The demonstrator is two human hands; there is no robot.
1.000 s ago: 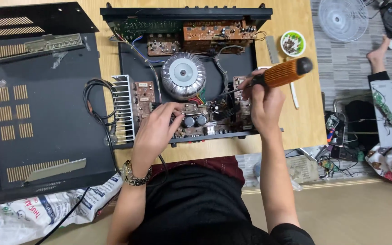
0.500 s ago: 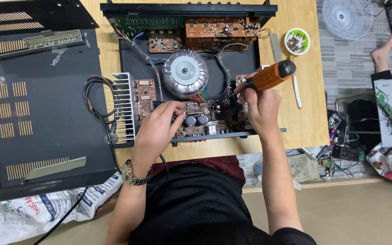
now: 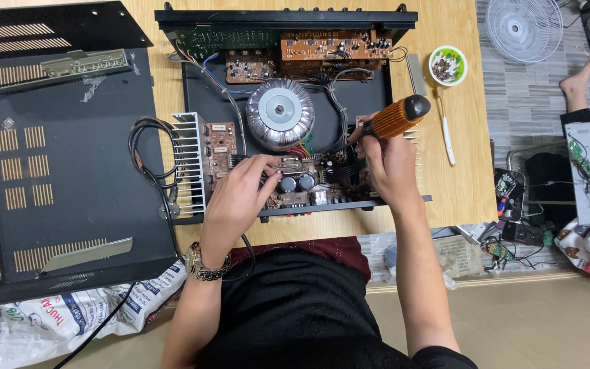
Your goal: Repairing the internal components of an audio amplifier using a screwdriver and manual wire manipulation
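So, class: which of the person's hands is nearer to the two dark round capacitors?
Left. The left hand rests just beside the capacitors, fingertips almost touching; the right hand is farther right, gripping the orange-handled screwdriver.

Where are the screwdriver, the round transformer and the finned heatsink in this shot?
screwdriver [image 3: 396, 120], head view: on the ribbed orange handle, gripped by the right hand [image 3: 389, 164].
round transformer [image 3: 280, 123], head view: on its silver top face.
finned heatsink [image 3: 188, 164], head view: on the middle fins.

Black top, metal wristwatch [image 3: 206, 265], bare forearms
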